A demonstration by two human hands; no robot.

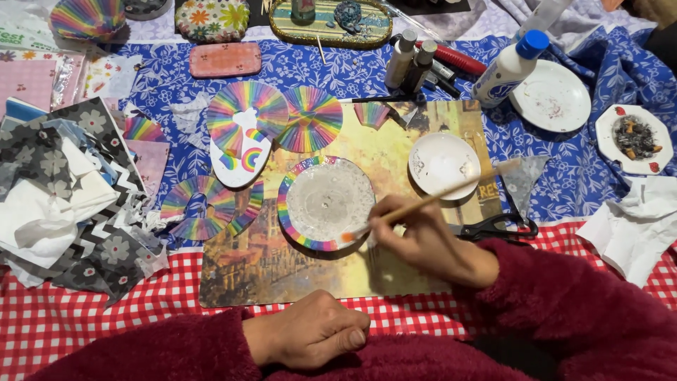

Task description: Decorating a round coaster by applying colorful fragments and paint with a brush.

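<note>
My right hand (423, 236) grips a thin wooden paintbrush (451, 190) whose orange bristle tip touches the lower right rim of a round disc (324, 201). The disc has a clear glossy middle and a rainbow-striped border, and it lies on a yellowish picture placemat (282, 271). My left hand (314, 330) rests as a loose fist at the near table edge and holds nothing. Both arms wear dark red fuzzy sleeves.
Rainbow pleated paper fans (278, 116) lie behind the disc. A small white dish (443, 164) sits right of it, black scissors (497, 227) beyond my hand. Glue bottle (509, 67), paint tubes (412, 60), white plate (551, 97), patterned paper pile (63, 197) and tissue (635, 229) surround.
</note>
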